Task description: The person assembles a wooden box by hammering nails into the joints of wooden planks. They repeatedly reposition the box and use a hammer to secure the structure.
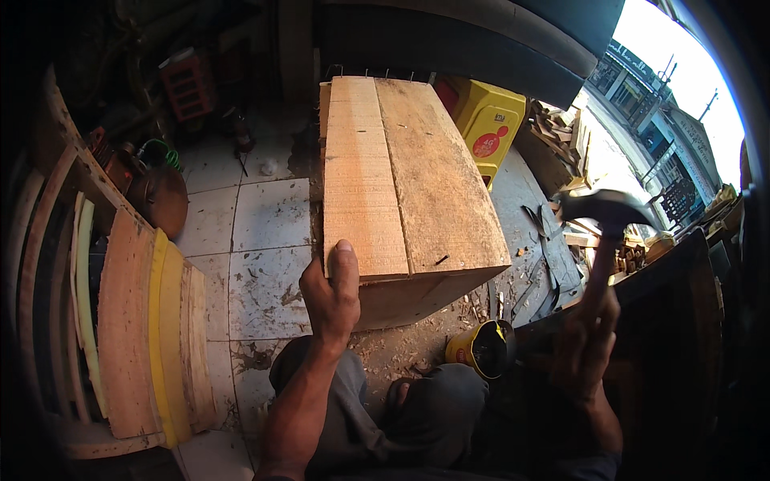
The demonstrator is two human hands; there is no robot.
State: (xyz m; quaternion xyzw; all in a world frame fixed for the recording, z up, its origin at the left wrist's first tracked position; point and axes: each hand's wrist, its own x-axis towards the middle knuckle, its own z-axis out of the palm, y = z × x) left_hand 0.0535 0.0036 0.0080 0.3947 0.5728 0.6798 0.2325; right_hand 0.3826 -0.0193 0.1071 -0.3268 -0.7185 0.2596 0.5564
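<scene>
A wooden box (361, 176) with a top of two rough boards stands in front of me. My left hand (333, 293) grips its near left corner, thumb flat on the top and fingers down the side. Raised to the right of the box, my right hand (589, 345) is wrapped round the handle of a claw hammer (607, 210), whose head is slightly blurred. One nail (442, 260) sticks out of the top board by the near edge. Several more nails (389, 73) stand along the far edge.
Curved wooden pieces (128, 321) stand at the left. Beyond the box is a yellow plastic stool (496, 120). A small yellow bucket (473, 353) sits by my knee among wood shavings (401, 349). Scrap wood (561, 140) lies at the right, and a red crate (188, 84) at the back left.
</scene>
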